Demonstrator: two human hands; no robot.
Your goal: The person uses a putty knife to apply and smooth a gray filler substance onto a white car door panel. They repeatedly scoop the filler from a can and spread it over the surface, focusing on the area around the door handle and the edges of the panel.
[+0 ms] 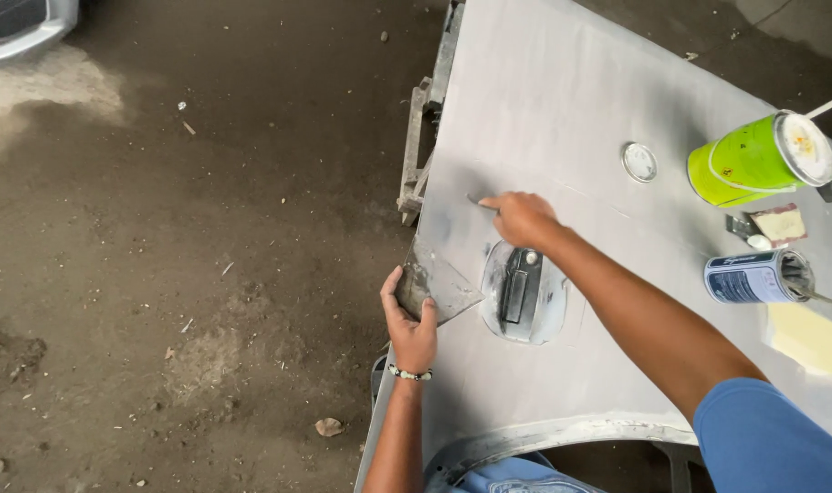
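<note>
A grey, sanded car door panel [562,100] lies flat in front of me, with a recessed door handle [522,290] near its middle. My left hand [410,321] grips a flat grey metal spreader plate [439,285] at the panel's left edge. My right hand [522,217] reaches across the panel just above the handle recess, pinching a small thin blade [478,200] whose tip touches the grey surface.
On the panel's right side lie a tipped green can [753,160] with a white lid, a tipped blue-and-white tin [755,277], a small putty-smeared scraper [772,225] and a round lid [638,162]. A pale yellow patch [813,340] marks the panel. Dirt floor [188,274] lies left.
</note>
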